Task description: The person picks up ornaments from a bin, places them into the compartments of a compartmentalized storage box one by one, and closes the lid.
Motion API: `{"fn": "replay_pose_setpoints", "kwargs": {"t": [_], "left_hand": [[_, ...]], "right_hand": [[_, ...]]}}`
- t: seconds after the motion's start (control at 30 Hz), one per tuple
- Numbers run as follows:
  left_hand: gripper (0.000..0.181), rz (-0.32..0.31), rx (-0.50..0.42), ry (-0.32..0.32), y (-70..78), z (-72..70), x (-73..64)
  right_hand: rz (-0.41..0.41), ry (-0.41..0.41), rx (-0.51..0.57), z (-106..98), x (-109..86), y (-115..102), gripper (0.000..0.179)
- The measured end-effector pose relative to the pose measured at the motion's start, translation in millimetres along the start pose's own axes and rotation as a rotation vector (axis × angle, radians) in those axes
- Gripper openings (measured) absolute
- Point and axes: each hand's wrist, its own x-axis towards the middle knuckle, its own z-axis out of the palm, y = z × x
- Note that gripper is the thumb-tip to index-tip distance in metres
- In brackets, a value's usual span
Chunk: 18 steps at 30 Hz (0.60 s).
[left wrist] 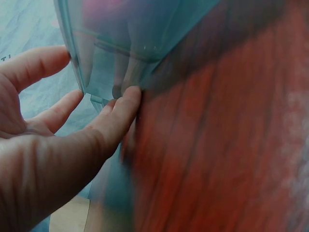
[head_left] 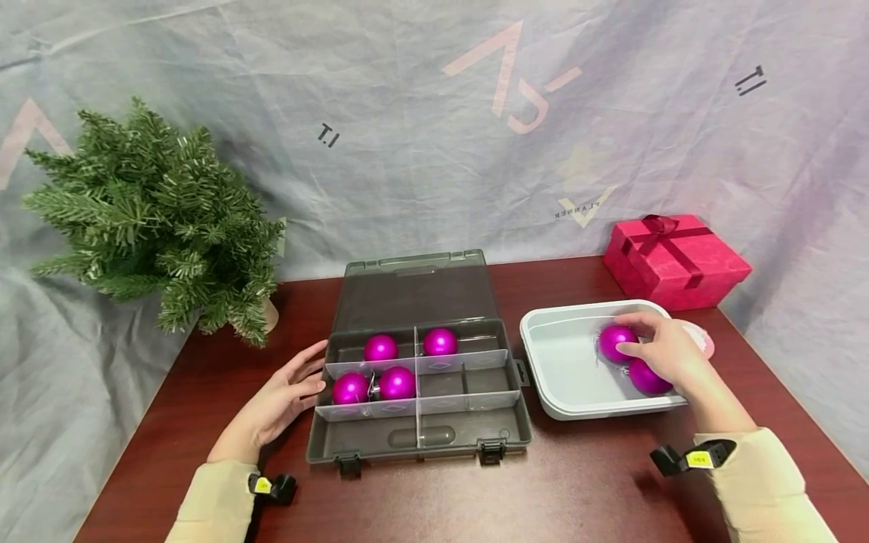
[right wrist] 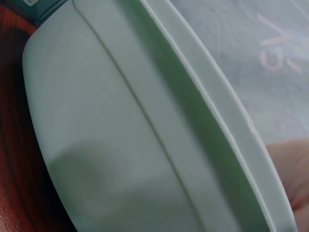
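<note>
A grey see-through divided case (head_left: 468,418) lies with its lid raised at the back. Two magenta Christmas balls sit in its back row, one of them a ball (head_left: 440,342) right of the divider; two more, including a ball (head_left: 397,383), share the middle-left compartment. Against the case's left wall rest the spread fingertips of my left hand (head_left: 281,396). Inside the white tub (head_left: 560,354), my right hand (head_left: 668,351) pinches a magenta Christmas ball (head_left: 615,343) between thumb and fingers. Another ball (head_left: 646,377) lies beneath that hand, partly covered. In the right wrist view, the tub's outer wall hides most of the hand.
An artificial pine tree (head_left: 163,219) leans in at the left. Behind the tub stands a red gift box (head_left: 679,260) with a ribbon. A pink and white round object (head_left: 702,339) is partly hidden beside my right hand. Grey printed cloth (head_left: 407,151) hangs behind the table (head_left: 441,498).
</note>
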Motion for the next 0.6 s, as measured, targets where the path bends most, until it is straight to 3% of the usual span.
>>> {"fn": "replay_pose_setpoints", "kwargs": {"t": [0.4,0.6], "left_hand": [[0.077,0.005,-0.014,0.002,-0.5,0.9,-0.9],[0.077,-0.001,-0.015,0.004,0.0,0.7,0.0]], "right_hand": [[-0.018,-0.056,-0.059,0.8,6.9,2.0,0.061],[-0.051,-0.049,-0.009,-0.5,4.9,1.7,0.060]]}}
